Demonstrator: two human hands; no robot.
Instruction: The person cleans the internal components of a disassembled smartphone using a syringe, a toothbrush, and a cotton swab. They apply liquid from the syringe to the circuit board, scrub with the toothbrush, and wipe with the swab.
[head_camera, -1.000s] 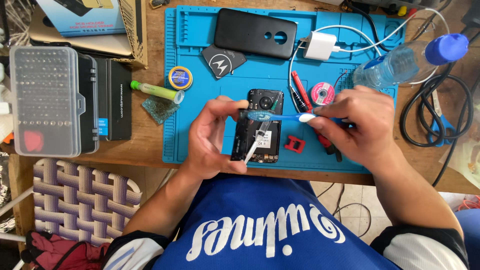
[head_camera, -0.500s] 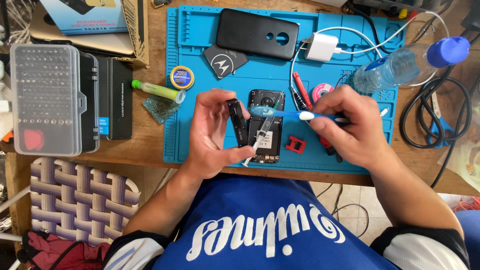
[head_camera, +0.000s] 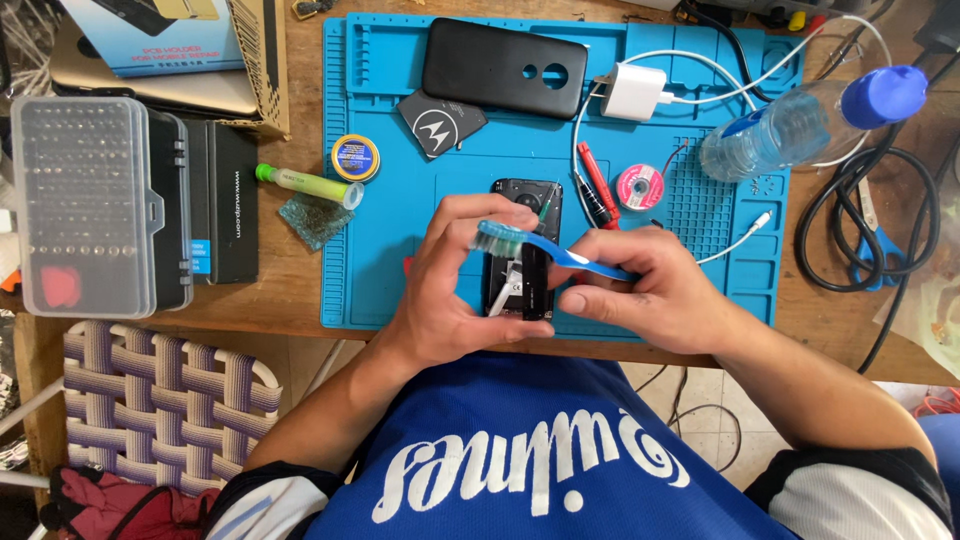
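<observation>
the left hand (head_camera: 450, 290) grips a small black part (head_camera: 535, 280) upright, steadying it over the blue mat (head_camera: 400, 150). the right hand (head_camera: 650, 295) pinches a blue toothbrush (head_camera: 545, 250), bristles near the part's top edge.

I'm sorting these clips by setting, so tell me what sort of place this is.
Probably a phone repair bench: a blue work mat on a wooden table, an opened phone being brushed, and a case of screwdriver bits at the side.

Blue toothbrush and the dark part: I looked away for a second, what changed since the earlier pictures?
The right hand swung the blue plastic toothbrush leftward; its bristles now sit over the left hand. That hand turned the dark narrow part on edge above the opened black phone. The blue rubber mat and clear water bottle stayed put.
</observation>
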